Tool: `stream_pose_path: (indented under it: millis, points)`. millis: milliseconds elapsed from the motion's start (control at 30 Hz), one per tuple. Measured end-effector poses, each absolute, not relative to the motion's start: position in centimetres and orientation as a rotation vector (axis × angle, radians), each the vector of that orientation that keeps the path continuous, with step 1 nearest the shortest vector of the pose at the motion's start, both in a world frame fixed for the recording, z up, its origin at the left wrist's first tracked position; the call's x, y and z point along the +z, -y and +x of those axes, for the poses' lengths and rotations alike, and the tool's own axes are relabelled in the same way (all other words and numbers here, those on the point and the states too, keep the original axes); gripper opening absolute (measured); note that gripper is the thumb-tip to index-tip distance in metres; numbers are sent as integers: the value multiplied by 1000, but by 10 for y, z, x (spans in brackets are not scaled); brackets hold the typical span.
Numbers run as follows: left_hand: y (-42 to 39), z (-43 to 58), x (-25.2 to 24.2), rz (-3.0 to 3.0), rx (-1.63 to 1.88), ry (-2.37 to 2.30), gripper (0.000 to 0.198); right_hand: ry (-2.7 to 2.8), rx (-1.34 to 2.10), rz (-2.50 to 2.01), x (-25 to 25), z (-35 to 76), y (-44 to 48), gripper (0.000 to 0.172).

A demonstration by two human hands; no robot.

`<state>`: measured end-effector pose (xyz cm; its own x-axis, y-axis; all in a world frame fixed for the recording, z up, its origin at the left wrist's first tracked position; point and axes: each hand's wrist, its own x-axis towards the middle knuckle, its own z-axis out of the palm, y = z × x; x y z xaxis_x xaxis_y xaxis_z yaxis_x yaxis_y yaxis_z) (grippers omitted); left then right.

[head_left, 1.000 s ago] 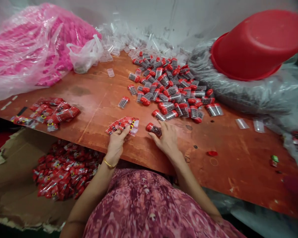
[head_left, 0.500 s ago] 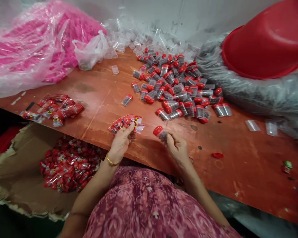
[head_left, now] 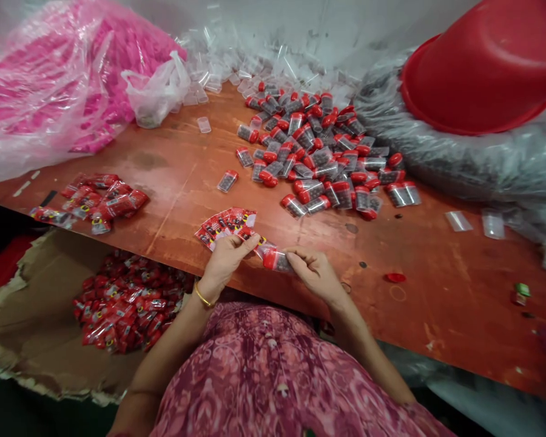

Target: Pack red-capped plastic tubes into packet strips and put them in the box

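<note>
Between thumb and fingers my left hand (head_left: 230,258) pinches a red printed plastic sleeve (head_left: 264,245), just in front of a fan of similar sleeves (head_left: 222,224) on the table. My right hand (head_left: 316,271) grips the clear end of a small container (head_left: 276,260) with a red cap and dark beads inside. The capped end points left and meets the sleeve's mouth; whether it is inside cannot be made out. Beyond the hands lies a heap of similar red-capped containers (head_left: 307,158).
Filled red packets (head_left: 113,200) lie at the table's left, above a cardboard box (head_left: 40,340) of more packets. Pink items fill a clear bag (head_left: 73,79) at back left. A red bucket (head_left: 477,73) rests on a grey bag (head_left: 446,164). One loose red cap (head_left: 395,277) lies right.
My right hand has brought the container left and slightly down to the sleeve. My left hand now holds one sleeve apart from the fan, which lies on the table.
</note>
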<state>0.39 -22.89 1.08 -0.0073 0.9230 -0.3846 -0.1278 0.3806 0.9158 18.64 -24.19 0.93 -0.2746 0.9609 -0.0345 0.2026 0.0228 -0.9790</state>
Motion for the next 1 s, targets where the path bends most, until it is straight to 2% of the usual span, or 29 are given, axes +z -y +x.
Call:
stream_pose_path:
  millis: [200,400,633,767,1000]
  points:
    - [231,8,11,929,1054,-1206,27,1586,1190,-1214,5,183,244,25]
    - [235,14,4,893,983,-1159,29,1624,1238,-1150,0,175,244,26]
    - [241,27,-8,664,1199,-1259,29,1437,1107,-1252,-8,166,243,24]
    - [237,26,-5,658,1162,-1159,31,1432,1241,-1207,-10,163,239,24]
    - [235,22,1,553,1168,-1076,32,1397,1142,-1207,-18,150,246,24]
